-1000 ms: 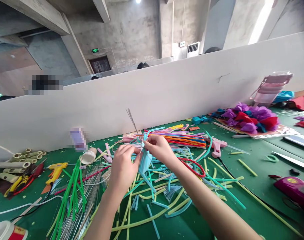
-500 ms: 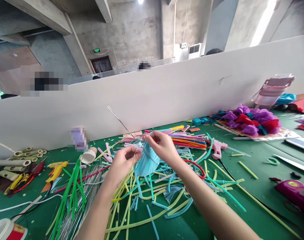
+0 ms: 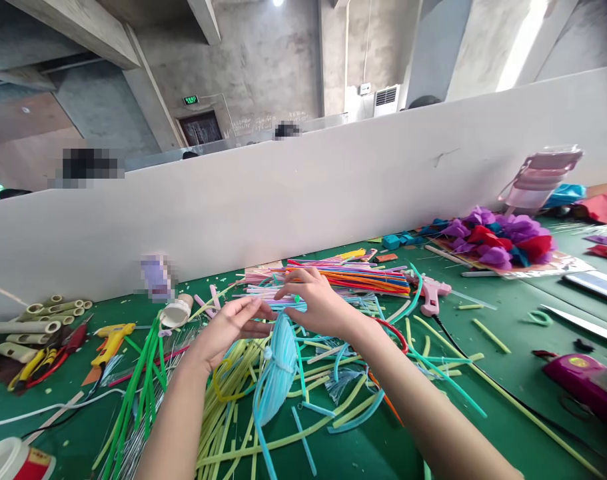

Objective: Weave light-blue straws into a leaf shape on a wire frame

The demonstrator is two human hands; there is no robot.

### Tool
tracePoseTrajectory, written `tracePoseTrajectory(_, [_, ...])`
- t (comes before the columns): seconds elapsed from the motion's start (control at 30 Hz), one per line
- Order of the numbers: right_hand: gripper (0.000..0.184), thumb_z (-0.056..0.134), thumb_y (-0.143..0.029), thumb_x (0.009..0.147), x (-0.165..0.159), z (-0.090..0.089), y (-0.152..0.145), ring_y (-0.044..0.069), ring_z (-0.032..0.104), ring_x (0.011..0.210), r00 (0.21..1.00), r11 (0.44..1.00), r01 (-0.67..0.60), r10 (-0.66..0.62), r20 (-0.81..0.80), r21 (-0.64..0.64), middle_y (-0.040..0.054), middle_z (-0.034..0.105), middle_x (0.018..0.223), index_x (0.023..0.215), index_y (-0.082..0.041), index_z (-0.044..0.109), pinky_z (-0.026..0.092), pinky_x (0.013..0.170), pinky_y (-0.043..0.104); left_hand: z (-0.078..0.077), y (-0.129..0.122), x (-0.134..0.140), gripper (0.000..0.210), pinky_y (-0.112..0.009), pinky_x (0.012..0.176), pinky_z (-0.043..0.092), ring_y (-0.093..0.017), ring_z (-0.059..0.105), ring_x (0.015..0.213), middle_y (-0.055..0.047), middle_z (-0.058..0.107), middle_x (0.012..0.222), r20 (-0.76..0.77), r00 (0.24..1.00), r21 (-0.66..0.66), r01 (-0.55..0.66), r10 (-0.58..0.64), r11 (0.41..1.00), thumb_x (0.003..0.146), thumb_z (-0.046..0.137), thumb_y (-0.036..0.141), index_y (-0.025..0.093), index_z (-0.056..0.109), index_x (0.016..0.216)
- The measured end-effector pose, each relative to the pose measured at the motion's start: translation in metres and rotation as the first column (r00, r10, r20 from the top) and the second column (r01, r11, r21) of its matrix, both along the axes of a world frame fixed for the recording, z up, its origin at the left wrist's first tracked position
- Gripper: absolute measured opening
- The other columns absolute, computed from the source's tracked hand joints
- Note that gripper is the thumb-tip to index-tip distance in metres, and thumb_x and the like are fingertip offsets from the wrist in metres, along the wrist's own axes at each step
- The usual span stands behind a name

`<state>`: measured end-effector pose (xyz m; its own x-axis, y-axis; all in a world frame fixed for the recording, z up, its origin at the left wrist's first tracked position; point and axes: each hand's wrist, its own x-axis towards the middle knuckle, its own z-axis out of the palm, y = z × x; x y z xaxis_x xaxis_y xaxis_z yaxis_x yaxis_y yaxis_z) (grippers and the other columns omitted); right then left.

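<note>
A light-blue bundle of pipe cleaners [image 3: 276, 380], tied round its middle, lies tilted over the loose stems with its narrow top toward my hands. A small pale-blue ball [image 3: 268, 353] sits at its left side. My left hand [image 3: 236, 327] is just left of the bundle's top, fingers stretched out and holding nothing visible. On the other side, my right hand [image 3: 316, 305] curves above the top with thumb and fingers apart. Its thumb is close to the bundle; I cannot tell whether it touches. Yellow-green pipe cleaners [image 3: 223, 413] spread beneath.
Behind lie coloured pipe cleaners [image 3: 368, 279] and a white partition [image 3: 303, 193]. A yellow glue gun [image 3: 110, 343] and green stems [image 3: 146, 373] are left. A pink glue gun [image 3: 433, 293], purple-red paper petals [image 3: 498, 237], scissors blade [image 3: 580, 325] and magenta device [image 3: 578, 377] are right.
The blue bundle has come down and turned, its narrow end now pointing up. Both hands have loosened from it, their fingers spreading. The wire that stuck up behind it no longer shows.
</note>
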<state>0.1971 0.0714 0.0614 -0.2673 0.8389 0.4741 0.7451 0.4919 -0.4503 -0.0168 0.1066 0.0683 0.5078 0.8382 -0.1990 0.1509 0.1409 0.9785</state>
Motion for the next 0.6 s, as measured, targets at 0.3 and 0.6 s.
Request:
tracePoseTrajectory(0.3, [0.032, 0.069, -0.018, 0.08, -0.015, 0.014, -0.023, 0.033, 0.056, 0.112, 0.952, 0.986, 0.12, -0.082, 0.294, -0.113, 0.0114, 0.07, 0.107, 0.112, -0.022, 0.068, 0.033, 0.098, 0.053, 0.004, -0.007, 0.004, 0.038, -0.029, 0.073, 0.052, -0.02, 0.069, 0.082, -0.009, 0.075, 0.094, -0.068, 0.997, 0.054, -0.039, 0.043, 0.998, 0.081, 0.067, 0.053, 0.018, 0.073, 0.096])
tracePoseTrajectory(0.6, [0.016, 0.068, -0.03, 0.087, -0.043, 0.037, -0.047, 0.03, 0.063, 0.1, 0.958, 0.999, 0.052, -0.044, 0.285, -0.018, 0.0103, 0.074, 0.097, 0.098, -0.018, 0.069, 0.036, 0.095, 0.047, -0.002, -0.008, 0.011, 0.041, -0.022, 0.057, 0.044, -0.014, 0.062, 0.066, -0.005, 0.072, 0.085, -0.021, 0.999, 0.113, 0.027, -0.025, 0.993, 0.084, 0.062, 0.054, 0.019, 0.07, 0.105])
